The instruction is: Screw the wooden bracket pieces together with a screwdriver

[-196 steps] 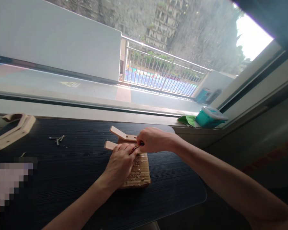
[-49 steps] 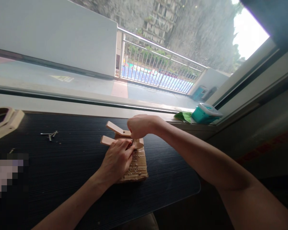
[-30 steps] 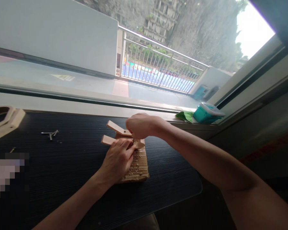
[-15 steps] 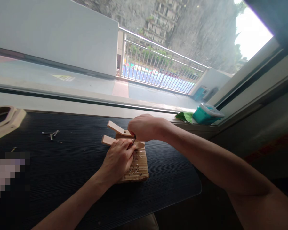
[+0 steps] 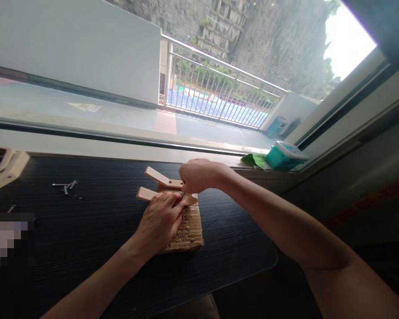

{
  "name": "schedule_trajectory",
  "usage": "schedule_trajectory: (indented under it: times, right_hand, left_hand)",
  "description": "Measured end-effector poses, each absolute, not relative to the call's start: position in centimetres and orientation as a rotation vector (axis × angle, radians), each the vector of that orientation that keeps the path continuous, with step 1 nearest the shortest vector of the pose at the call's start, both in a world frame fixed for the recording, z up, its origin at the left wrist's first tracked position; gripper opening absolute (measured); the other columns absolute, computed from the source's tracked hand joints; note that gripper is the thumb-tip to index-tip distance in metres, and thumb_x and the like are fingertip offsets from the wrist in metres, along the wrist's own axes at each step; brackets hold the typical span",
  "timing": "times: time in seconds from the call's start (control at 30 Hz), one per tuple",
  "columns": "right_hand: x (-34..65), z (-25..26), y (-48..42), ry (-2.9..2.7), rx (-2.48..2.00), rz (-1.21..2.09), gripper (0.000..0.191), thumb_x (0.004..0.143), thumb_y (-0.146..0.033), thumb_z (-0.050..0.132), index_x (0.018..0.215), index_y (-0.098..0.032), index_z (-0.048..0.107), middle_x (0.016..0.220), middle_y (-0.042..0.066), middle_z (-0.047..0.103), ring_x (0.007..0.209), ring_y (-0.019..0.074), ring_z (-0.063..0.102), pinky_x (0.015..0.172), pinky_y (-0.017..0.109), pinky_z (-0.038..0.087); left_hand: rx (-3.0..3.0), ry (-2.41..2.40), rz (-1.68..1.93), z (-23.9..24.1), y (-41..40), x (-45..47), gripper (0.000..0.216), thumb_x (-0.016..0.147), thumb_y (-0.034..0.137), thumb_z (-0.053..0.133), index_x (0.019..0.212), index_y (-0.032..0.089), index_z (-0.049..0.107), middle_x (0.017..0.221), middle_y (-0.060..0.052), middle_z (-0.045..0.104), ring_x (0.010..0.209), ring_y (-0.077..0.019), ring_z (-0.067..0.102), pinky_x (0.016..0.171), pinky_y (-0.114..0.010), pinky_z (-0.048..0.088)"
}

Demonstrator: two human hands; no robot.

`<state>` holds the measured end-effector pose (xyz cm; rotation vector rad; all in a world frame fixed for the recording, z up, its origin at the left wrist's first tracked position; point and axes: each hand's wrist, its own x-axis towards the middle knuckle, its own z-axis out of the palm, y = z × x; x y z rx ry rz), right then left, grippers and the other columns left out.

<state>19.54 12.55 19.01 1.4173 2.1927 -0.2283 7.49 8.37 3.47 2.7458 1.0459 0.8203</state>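
My left hand is closed on the nearer bent wooden piece, pressing it onto a corrugated cardboard pad full of small holes. Just beyond it, my right hand makes a fist around a thin, dark tool. Only a short length of the tool shows, pointing down to the wood by my left fingertips; its grip is hidden. The other bent wooden piece, with two dark holes, lies on the pad's far end, partly behind my right hand.
Several metal screws lie on the black table at left, with another small one nearer. A wooden frame stands at the far left. A teal box and a green cloth are on the windowsill.
My right fist has turned and moved slightly right relative to the wood, uncovering a second hole in the farther piece. My left hand keeps its place. The whole view has shifted a little.
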Motion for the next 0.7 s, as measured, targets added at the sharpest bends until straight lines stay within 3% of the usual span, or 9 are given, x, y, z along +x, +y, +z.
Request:
schedule_trajectory:
  times: [0.2,0.33,0.4,0.5,0.57,0.7]
  right_hand:
    - [24.5,18.7,9.4,2.379,1.707,-0.245,0.025,0.082,-0.03,0.049,0.085,-0.018,0.072,0.08,0.007,0.07,0.072,0.0172,0.06,0.058,0.026,0.037]
    - [28.0,14.7,6.3,2.592,2.175,-0.684,0.031,0.087,-0.029,0.046,0.113,-0.019,0.061,0.094,0.005,0.07,0.08,0.0157,0.062,0.07,0.024,0.045]
    - [28.4,11.7,5.2,2.595,2.261,-0.979,0.036,0.087,-0.023,0.044,0.121,-0.017,0.055,0.104,0.008,0.069,0.094,0.0171,0.062,0.08,0.026,0.047]
    - [27.6,7.6,4.6,2.618,2.354,-1.299,0.034,0.085,-0.023,0.046,0.117,-0.017,0.056,0.114,0.009,0.065,0.103,0.0187,0.059,0.088,0.03,0.045]
    - [26.9,5.7,4.9,2.672,2.476,-1.519,0.031,0.083,-0.023,0.046,0.11,-0.016,0.058,0.105,0.008,0.066,0.096,0.0184,0.06,0.086,0.03,0.046]
    - [26.1,4.1,5.9,2.613,2.454,-1.863,0.035,0.071,-0.021,0.059,0.106,-0.016,0.06,0.095,0.003,0.066,0.087,0.0177,0.058,0.08,0.03,0.046]
  left_hand:
    - [2.74,0.947,1.12,6.0,9.0,5.1,0.027,0.087,0.016,0.049,0.11,0.021,0.062,0.119,-0.007,0.061,0.115,-0.0246,0.053,0.109,-0.05,0.032]
    - [2.14,1.263,1.439,5.9,10.0,2.2,0.029,0.086,0.032,0.054,0.112,0.021,0.06,0.119,-0.007,0.061,0.114,-0.0248,0.055,0.105,-0.045,0.039]
    - [1.706,1.241,1.349,4.7,10.4,1.5,0.042,0.084,0.041,0.057,0.12,0.019,0.054,0.12,-0.009,0.063,0.112,-0.025,0.059,0.101,-0.043,0.044]
    - [1.425,1.033,1.051,2.7,10.6,1.5,0.063,0.075,0.049,0.064,0.125,0.013,0.049,0.12,-0.015,0.064,0.111,-0.0299,0.06,0.097,-0.046,0.047]
    - [1.486,0.972,0.948,1.9,10.2,1.7,0.058,0.071,0.045,0.069,0.117,0.014,0.055,0.122,-0.013,0.064,0.117,-0.0298,0.057,0.101,-0.044,0.044]
    - [1.61,1.045,0.886,1.5,8.8,1.8,0.042,0.074,0.043,0.067,0.106,0.017,0.061,0.108,-0.008,0.07,0.105,-0.0266,0.063,0.096,-0.04,0.048]
